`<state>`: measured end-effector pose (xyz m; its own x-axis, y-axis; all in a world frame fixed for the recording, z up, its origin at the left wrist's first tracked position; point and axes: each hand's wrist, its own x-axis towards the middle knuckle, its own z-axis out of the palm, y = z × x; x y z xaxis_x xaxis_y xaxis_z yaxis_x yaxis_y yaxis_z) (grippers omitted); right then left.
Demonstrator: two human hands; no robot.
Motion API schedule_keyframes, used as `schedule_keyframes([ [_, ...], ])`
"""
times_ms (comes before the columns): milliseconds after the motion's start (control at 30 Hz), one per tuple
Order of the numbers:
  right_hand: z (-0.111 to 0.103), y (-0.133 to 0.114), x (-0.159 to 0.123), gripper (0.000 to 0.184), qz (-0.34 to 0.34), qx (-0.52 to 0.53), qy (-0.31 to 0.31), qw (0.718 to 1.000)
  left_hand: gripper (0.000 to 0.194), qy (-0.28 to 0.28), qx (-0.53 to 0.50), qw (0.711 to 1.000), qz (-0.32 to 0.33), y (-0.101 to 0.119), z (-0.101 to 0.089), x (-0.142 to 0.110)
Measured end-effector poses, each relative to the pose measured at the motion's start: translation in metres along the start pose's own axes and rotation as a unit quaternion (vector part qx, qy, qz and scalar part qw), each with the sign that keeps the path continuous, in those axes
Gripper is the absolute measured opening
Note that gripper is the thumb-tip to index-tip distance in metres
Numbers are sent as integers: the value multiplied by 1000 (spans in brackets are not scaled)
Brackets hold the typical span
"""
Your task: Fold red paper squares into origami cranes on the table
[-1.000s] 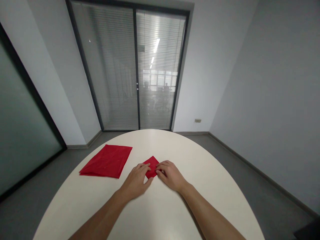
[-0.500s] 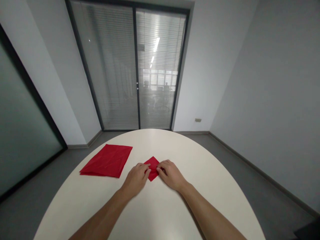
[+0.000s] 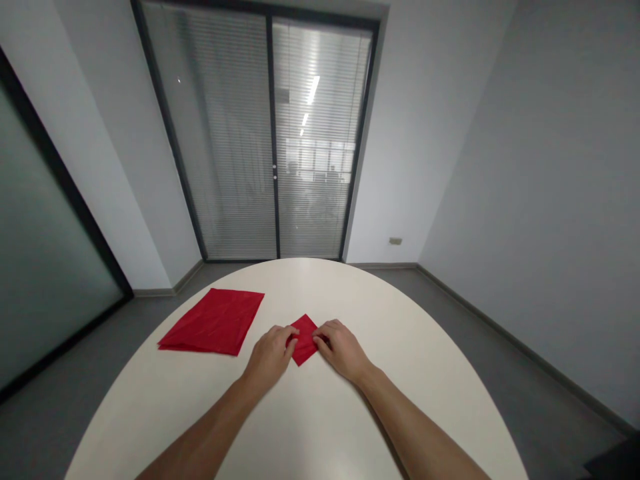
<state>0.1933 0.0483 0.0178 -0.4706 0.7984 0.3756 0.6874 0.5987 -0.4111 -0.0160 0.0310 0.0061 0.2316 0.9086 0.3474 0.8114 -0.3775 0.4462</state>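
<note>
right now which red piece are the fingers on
The smaller red piece, touched by the left hand and right hand; the larger red piece lies apart, to the left.

The left hand (image 3: 270, 353) draws its thumb up from the near corner of the small red square (image 3: 306, 339) to join its fingers at the left-hand corner, narrowing a once-wide spread. Between the two grips, more red surface now shows, and the near corner reaches slightly closer to the wearer.

Left hand (image 3: 270, 353) and right hand (image 3: 343, 348) hide the small red square sheet's (image 3: 305, 340) side corners; bottom edge crops the round cream counter (image 3: 295, 427).
</note>
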Motion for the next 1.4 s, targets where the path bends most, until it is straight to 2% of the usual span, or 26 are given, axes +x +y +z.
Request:
schedule_keyframes([
  [433, 5, 3, -3, 17, 22, 23, 19, 999, 22, -8, 3, 1000, -7, 2, -1, 0],
  [567, 2, 2, -2, 20, -6, 11, 19, 1000, 22, -7, 3, 1000, -6, 2, -1, 0],
  [800, 0, -10, -2, 29, -102, -20, -12, 995, 23, 17, -26, 1000, -1, -2, 3, 1],
  [1100, 3, -6, -4, 29, -103, -21, -22, 994, 22, 38, -26, 999, 6, -9, 10, 1],
  [1200, 4, -6, -4, 30, -94, -29, -26, 995, 22, 47, -18, 999, 21, -10, 10, 2],
  [1300, 2, -8, -4, 29, -89, -32, -30, 995, 30, 55, -1, 997, 63, -7, 10, 2],
  [1400, -2, -12, -4, 26, -72, -43, -30, 996, 36, 37, 37, 993, 107, -1, 9, 0],
])
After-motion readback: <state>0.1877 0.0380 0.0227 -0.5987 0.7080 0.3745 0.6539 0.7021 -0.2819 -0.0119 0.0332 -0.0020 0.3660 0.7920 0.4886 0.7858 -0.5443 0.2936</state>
